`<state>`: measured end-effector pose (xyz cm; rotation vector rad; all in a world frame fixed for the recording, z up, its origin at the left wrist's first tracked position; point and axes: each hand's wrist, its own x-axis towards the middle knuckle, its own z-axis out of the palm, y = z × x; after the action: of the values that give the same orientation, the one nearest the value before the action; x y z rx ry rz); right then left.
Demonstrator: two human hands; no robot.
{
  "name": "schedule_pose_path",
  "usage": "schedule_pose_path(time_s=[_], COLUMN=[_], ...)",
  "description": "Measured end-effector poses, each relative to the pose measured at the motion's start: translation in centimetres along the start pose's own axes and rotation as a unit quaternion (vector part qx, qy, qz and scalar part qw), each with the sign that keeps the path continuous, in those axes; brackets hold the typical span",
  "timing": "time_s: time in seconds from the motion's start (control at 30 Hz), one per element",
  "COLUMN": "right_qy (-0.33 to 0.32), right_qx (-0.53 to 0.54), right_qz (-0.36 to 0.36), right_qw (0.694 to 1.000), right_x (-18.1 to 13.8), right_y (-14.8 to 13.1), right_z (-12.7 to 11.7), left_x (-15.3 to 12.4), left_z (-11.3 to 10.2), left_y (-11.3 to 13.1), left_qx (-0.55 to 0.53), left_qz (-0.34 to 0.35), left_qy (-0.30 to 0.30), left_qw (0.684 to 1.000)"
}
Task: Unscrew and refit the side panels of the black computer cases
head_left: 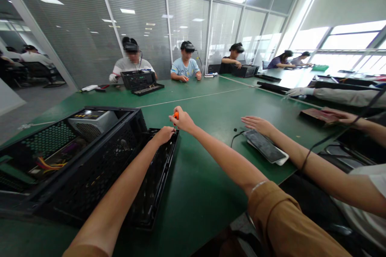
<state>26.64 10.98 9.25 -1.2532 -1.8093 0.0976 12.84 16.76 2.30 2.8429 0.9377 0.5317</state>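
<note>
A screwdriver with an orange handle (176, 115) is gripped in my right hand (183, 120), its thin shaft pointing down at the far end of a black front panel (170, 160). My left hand (164, 134) rests at that same end, beside the shaft, with its fingers closed. What those fingers pinch, if anything, is hidden. The panel lies on the green table along a black computer case (99, 160), which lies on its side with its top open. Inside the case are a silver power supply (93, 122) and yellow and red wires (50, 164).
On my right, a co-worker's hand (259, 125) lies beside a phone (267, 146) on a white block with a cable. A small black piece (235, 129) lies nearby. Across the table, people sit with other cases (138, 80). A gloved hand (300, 91) reaches in at right.
</note>
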Motion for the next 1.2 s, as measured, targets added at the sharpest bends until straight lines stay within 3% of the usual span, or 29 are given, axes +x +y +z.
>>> schedule_pose_path(time_s=[0.13,0.3,0.63,0.93,1.1,1.2], right_qy=[-0.015,-0.059,0.011,-0.020,0.019,-0.049], right_qx=[-0.015,0.058,0.025,-0.023,-0.062,-0.082], right_qz=[0.020,0.023,0.056,0.019,-0.057,-0.114], right_qw=[1.000,0.996,0.998,0.999,0.996,0.989], right_x=[0.3,0.1,0.4,-0.2,-2.1,-5.4], right_y=[-0.6,-0.2,0.1,-0.4,-3.1,-6.1], right_z=[0.2,0.1,0.4,-0.2,-3.0,-5.1], left_x=[0.0,0.1,0.1,-0.4,-1.3,-3.8], left_z=[0.0,0.1,0.1,-0.4,-3.3,-7.1], left_y=[-0.1,-0.4,-0.2,0.9,2.6,5.5], left_qx=[0.003,0.007,0.006,0.003,0.012,0.024], left_qz=[0.001,0.002,0.001,0.004,-0.023,-0.032], left_qy=[-0.009,-0.011,-0.017,-0.019,0.031,0.069], left_qw=[1.000,1.000,1.000,1.000,0.999,0.997])
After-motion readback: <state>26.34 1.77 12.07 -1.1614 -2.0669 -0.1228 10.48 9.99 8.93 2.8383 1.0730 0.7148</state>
